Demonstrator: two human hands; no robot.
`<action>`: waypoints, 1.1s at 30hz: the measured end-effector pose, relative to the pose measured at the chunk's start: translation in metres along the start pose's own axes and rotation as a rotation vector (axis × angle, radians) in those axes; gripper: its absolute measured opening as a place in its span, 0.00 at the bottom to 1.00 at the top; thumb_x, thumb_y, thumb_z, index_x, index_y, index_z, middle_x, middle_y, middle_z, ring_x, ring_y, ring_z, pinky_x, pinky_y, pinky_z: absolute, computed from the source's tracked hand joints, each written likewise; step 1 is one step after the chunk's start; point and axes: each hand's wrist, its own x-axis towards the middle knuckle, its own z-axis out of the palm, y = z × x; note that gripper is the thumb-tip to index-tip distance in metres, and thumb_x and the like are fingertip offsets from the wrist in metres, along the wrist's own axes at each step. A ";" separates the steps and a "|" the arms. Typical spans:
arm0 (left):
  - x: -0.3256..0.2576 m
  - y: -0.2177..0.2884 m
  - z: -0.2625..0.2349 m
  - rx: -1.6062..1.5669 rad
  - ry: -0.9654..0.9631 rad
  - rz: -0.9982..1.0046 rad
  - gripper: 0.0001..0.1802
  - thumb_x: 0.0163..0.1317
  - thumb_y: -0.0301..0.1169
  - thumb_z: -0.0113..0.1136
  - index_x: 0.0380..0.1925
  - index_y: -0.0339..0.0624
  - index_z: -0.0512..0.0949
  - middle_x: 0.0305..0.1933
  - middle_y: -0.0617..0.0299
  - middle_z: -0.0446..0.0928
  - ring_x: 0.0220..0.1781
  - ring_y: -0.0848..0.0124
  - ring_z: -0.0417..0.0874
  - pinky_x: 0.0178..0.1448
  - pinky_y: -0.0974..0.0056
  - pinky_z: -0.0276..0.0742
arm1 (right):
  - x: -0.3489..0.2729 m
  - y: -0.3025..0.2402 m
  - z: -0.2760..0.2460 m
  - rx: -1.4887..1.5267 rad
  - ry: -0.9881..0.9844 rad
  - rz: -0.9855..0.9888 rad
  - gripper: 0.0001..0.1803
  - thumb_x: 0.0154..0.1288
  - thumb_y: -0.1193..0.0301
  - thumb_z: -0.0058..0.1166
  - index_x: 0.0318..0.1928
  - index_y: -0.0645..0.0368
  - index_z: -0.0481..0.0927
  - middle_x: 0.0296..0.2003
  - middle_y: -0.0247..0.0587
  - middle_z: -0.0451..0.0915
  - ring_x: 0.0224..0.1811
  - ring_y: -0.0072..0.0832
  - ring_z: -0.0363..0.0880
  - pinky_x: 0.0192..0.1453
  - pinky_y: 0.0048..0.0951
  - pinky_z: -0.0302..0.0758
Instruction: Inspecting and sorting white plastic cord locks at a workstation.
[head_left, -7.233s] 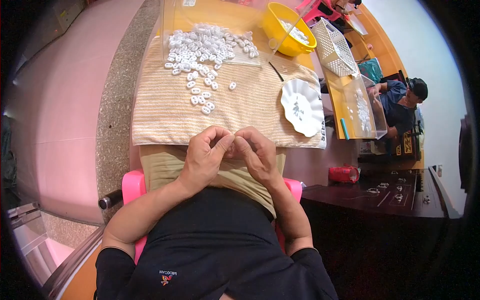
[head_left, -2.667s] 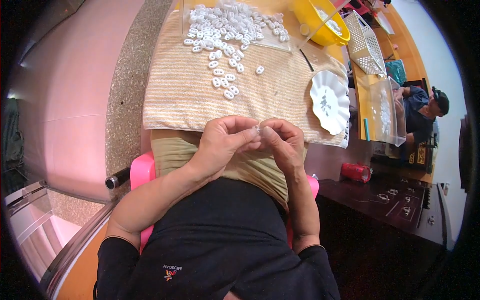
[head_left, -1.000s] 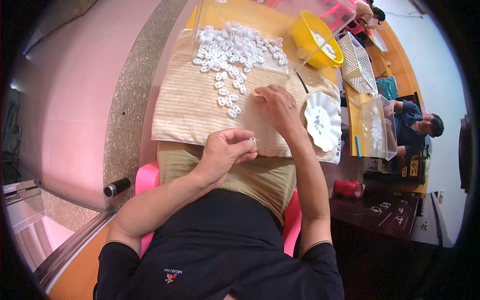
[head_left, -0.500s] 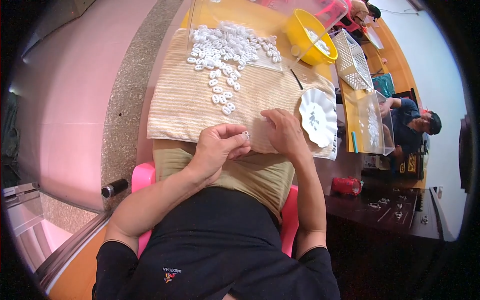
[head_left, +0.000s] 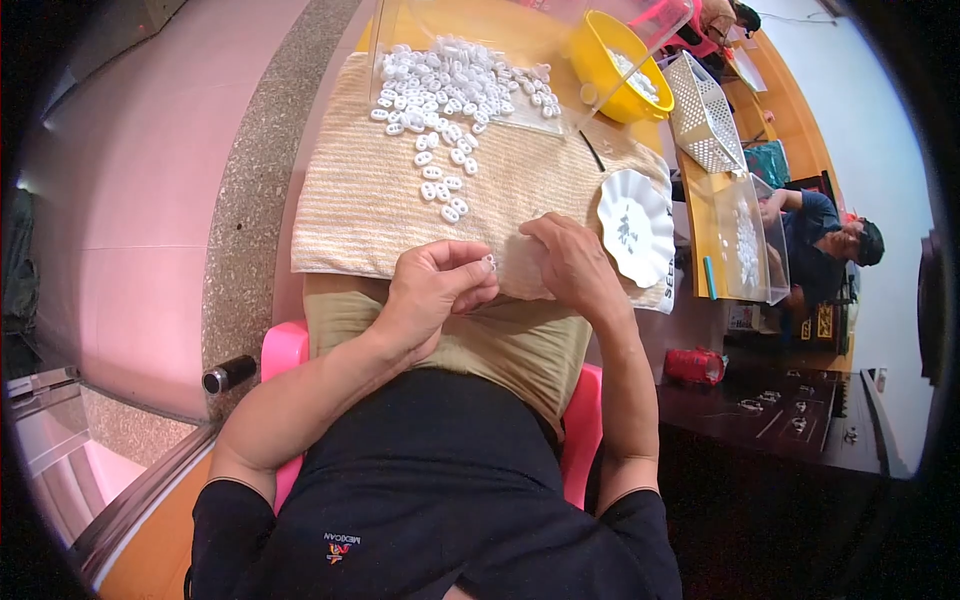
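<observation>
My left hand point(head_left: 430, 290) is closed in a pinch at the near edge of a striped towel point(head_left: 350, 215). Between its thumb and forefinger is a small white plastic piece point(head_left: 490, 262), apparently with holes. To the right, my right hand point(head_left: 578, 268) hovers at or rests on the towel, fingers bent and drawn together; whatever they hold is hidden. Farther off lies a pile of white oval pieces with two holes point(head_left: 445, 85), and a loose trail of them point(head_left: 450, 190) runs toward me. A white wavy-rimmed dish point(head_left: 655, 215) with dark specks or markings stands beside my right hand.
A clear plastic bin point(head_left: 374, 60) lies around the pile. Behind the dish are a thin black stick point(head_left: 592, 150), a yellow basin point(head_left: 590, 70) of white pieces and a white perforated basket point(head_left: 705, 115). Across at right, a person point(head_left: 825, 235) works at another bin.
The view has shifted slightly, moving the towel and pieces up a little. Both hands keep nearly the same pose, the left still pinching the white piece.
</observation>
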 end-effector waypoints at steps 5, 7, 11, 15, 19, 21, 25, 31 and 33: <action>0.000 0.001 0.000 0.029 -0.009 -0.014 0.09 0.62 0.22 0.59 0.42 0.33 0.76 0.34 0.58 0.80 0.34 0.72 0.83 0.40 0.66 0.85 | 0.000 0.004 0.008 0.005 0.007 0.040 0.12 0.58 0.79 0.49 0.43 0.62 0.80 0.36 0.50 0.80 0.41 0.48 0.79 0.47 0.39 0.75; 0.000 0.001 0.000 0.027 -0.001 -0.004 0.09 0.63 0.22 0.59 0.42 0.33 0.76 0.34 0.58 0.80 0.34 0.72 0.83 0.40 0.66 0.85 | -0.001 0.005 0.010 0.016 0.009 0.027 0.13 0.58 0.79 0.49 0.43 0.62 0.81 0.36 0.51 0.80 0.41 0.48 0.79 0.47 0.39 0.75; 0.001 0.000 0.000 0.013 -0.010 -0.003 0.09 0.63 0.22 0.59 0.42 0.33 0.76 0.34 0.58 0.80 0.34 0.72 0.83 0.40 0.65 0.85 | -0.003 0.005 0.012 0.052 -0.001 0.050 0.09 0.65 0.71 0.47 0.41 0.57 0.79 0.34 0.50 0.78 0.41 0.48 0.78 0.46 0.43 0.74; 0.001 0.000 -0.001 0.008 -0.004 -0.005 0.09 0.63 0.23 0.59 0.42 0.33 0.76 0.34 0.58 0.80 0.33 0.72 0.83 0.40 0.65 0.85 | -0.005 0.003 0.012 0.055 0.016 0.066 0.10 0.63 0.73 0.50 0.43 0.57 0.80 0.35 0.51 0.78 0.41 0.49 0.78 0.45 0.41 0.75; 0.001 0.000 -0.001 0.022 -0.005 -0.001 0.09 0.62 0.23 0.60 0.42 0.33 0.76 0.34 0.58 0.80 0.33 0.72 0.83 0.41 0.65 0.85 | -0.017 0.011 0.016 0.373 0.017 0.144 0.15 0.60 0.78 0.56 0.48 0.61 0.79 0.33 0.42 0.80 0.35 0.30 0.80 0.41 0.29 0.75; 0.001 0.000 -0.001 0.025 -0.009 -0.007 0.09 0.62 0.23 0.60 0.42 0.33 0.76 0.34 0.58 0.80 0.33 0.72 0.83 0.41 0.65 0.85 | -0.023 0.012 0.017 0.498 -0.004 0.204 0.17 0.59 0.80 0.58 0.50 0.64 0.79 0.31 0.35 0.82 0.33 0.22 0.79 0.38 0.26 0.74; 0.000 0.000 0.000 0.020 0.011 -0.015 0.09 0.62 0.23 0.59 0.42 0.33 0.76 0.35 0.58 0.80 0.33 0.72 0.83 0.41 0.66 0.85 | -0.031 0.011 0.030 0.954 0.004 0.287 0.15 0.63 0.78 0.59 0.50 0.68 0.78 0.33 0.34 0.82 0.34 0.16 0.78 0.37 0.20 0.75; 0.000 -0.001 0.000 0.026 -0.001 -0.023 0.09 0.63 0.23 0.59 0.42 0.33 0.76 0.37 0.58 0.80 0.34 0.74 0.83 0.40 0.68 0.85 | -0.035 0.003 0.034 1.194 -0.034 0.317 0.17 0.64 0.76 0.59 0.53 0.69 0.76 0.37 0.38 0.82 0.36 0.21 0.80 0.41 0.22 0.78; 0.000 -0.001 0.000 0.023 0.001 -0.024 0.09 0.63 0.23 0.59 0.42 0.33 0.76 0.37 0.58 0.80 0.34 0.74 0.83 0.40 0.68 0.85 | -0.035 0.003 0.035 1.210 -0.041 0.284 0.18 0.64 0.76 0.59 0.53 0.69 0.75 0.39 0.40 0.82 0.37 0.21 0.80 0.41 0.22 0.78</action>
